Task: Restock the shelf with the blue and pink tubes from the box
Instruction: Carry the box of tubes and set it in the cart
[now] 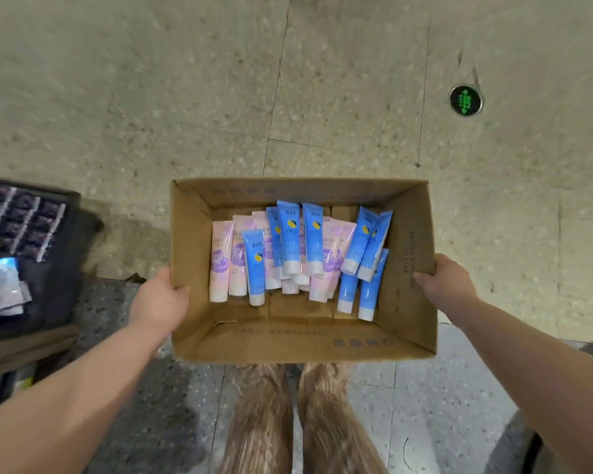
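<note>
An open cardboard box point(302, 343) hangs above the floor, held level between my two hands. Inside lie several blue tubes point(290, 234) and several pink tubes point(220, 261), heaped loosely with white caps toward me. My left hand point(160, 299) grips the box's left wall, thumb hooked over the rim. My right hand point(444, 280) grips the right wall the same way. No shelf is in view.
Beige speckled floor tiles fill the view ahead. A round green floor marker point(465, 100) lies at the far right. A dark stand with packaged goods point(21, 254) sits at the left edge. My legs point(288, 415) are below the box.
</note>
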Demonstrator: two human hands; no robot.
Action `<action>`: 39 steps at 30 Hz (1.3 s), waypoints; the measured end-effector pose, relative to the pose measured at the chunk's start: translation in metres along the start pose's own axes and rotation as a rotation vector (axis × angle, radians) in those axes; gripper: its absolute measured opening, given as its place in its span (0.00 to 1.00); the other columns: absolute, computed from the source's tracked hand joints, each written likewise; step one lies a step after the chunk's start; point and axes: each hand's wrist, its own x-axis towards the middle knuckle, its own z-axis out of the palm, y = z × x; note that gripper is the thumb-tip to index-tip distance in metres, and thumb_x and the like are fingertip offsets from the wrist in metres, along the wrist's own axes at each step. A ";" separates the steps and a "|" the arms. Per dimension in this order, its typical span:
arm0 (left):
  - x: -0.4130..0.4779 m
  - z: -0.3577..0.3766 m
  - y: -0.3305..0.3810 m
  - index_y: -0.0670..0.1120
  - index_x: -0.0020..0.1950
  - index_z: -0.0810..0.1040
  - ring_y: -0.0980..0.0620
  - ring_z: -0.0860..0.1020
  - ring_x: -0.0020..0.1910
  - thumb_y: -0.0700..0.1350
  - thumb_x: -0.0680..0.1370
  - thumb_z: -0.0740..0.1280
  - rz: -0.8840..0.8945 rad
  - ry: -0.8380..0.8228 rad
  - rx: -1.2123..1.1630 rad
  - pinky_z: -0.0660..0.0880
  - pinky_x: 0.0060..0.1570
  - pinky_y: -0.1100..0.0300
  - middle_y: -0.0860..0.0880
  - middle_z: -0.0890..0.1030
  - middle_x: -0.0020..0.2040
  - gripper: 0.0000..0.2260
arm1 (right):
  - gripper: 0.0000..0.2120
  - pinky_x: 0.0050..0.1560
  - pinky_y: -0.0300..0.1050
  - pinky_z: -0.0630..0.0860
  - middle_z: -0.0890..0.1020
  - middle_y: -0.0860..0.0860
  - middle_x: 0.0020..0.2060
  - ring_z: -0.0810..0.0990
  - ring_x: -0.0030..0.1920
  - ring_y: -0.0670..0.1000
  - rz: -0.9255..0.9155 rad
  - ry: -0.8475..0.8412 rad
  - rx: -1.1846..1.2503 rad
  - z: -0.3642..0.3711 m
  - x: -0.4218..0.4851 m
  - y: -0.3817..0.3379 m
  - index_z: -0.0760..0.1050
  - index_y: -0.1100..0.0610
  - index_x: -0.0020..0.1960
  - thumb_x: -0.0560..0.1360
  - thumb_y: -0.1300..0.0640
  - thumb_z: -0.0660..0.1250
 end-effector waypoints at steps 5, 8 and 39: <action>-0.051 -0.072 0.000 0.41 0.57 0.71 0.38 0.77 0.50 0.43 0.77 0.63 0.026 0.076 0.005 0.73 0.45 0.52 0.36 0.79 0.52 0.11 | 0.15 0.50 0.49 0.74 0.79 0.59 0.54 0.77 0.50 0.59 -0.092 0.050 0.005 -0.061 -0.070 -0.031 0.72 0.60 0.63 0.76 0.59 0.62; -0.075 -0.107 -0.001 0.42 0.55 0.73 0.37 0.78 0.52 0.42 0.75 0.63 0.019 0.127 -0.046 0.71 0.45 0.54 0.37 0.79 0.53 0.10 | 0.13 0.46 0.47 0.73 0.80 0.58 0.51 0.74 0.44 0.57 -0.149 0.085 -0.024 -0.091 -0.101 -0.052 0.74 0.60 0.60 0.76 0.60 0.63; -0.490 -0.110 -0.173 0.53 0.53 0.77 0.45 0.78 0.45 0.50 0.75 0.62 -0.580 0.774 -0.524 0.73 0.40 0.58 0.49 0.80 0.48 0.09 | 0.11 0.52 0.57 0.79 0.81 0.62 0.48 0.80 0.50 0.63 -1.037 -0.152 -0.340 -0.118 -0.358 -0.131 0.75 0.65 0.54 0.73 0.62 0.65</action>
